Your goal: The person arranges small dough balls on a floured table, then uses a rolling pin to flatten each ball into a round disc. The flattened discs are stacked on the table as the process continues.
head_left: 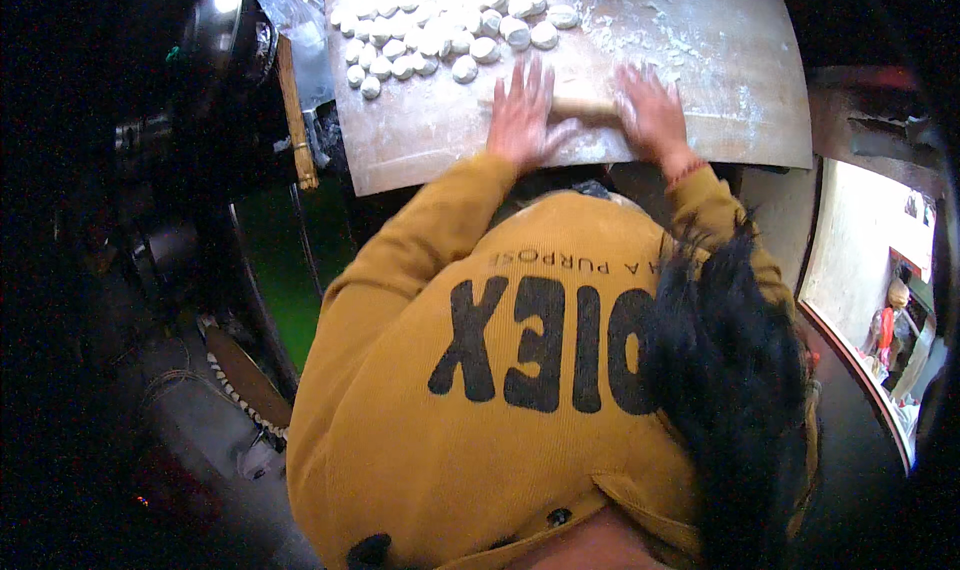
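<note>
A wooden rolling pin (585, 106) lies crosswise on a floured wooden board (735, 52). My left hand (521, 116) rests flat over the left part of the pin, its fingers stretched out and slightly blurred. Over the right end lies my right hand (651, 112), palm down with spread fingers, a red bracelet at its wrist. Neither hand has its fingers wrapped around the pin. Beyond my left hand, many small floured dough pieces (464, 68) are scattered over the far left of the board. Whether dough lies under the pin cannot be seen.
Loose flour (637, 37) streaks the board's right half. Past its left edge are a clear plastic bag (300, 22) and an upright bundle of sticks (295, 119). A dark rounded appliance or pot (217, 29) stands at the upper left. Long dark hair (724, 360) hangs at the right.
</note>
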Action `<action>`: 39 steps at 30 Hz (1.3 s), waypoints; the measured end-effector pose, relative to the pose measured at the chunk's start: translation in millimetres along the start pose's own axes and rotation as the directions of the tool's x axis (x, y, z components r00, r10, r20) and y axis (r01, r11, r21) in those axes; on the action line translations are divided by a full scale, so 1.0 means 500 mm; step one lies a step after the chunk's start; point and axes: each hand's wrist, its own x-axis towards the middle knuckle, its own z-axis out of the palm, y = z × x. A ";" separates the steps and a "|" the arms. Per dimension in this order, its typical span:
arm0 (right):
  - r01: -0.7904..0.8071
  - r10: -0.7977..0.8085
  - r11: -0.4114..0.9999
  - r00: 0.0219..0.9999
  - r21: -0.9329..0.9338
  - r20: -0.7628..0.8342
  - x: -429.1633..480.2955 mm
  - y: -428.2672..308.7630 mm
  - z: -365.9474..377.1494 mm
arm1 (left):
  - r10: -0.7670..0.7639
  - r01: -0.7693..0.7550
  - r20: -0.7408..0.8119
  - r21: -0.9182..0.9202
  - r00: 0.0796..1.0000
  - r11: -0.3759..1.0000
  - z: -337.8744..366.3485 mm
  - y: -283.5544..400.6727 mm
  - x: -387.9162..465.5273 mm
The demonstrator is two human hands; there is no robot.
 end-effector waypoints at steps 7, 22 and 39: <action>0.025 -0.025 0.999 1.000 -0.035 -0.017 0.023 0.010 -0.041 | 0.075 -0.071 -0.102 0.038 0.992 0.997 0.003 -0.004 0.073; 0.350 -0.307 0.860 0.936 0.372 -0.171 -0.044 -0.036 -0.082 | 0.286 -0.294 -0.074 -0.146 0.955 0.945 -0.018 0.022 0.122; 0.119 -0.108 0.991 0.980 0.056 -0.166 0.034 -0.033 -0.024 | -0.146 0.153 -0.106 0.065 0.984 0.986 -0.004 -0.042 0.003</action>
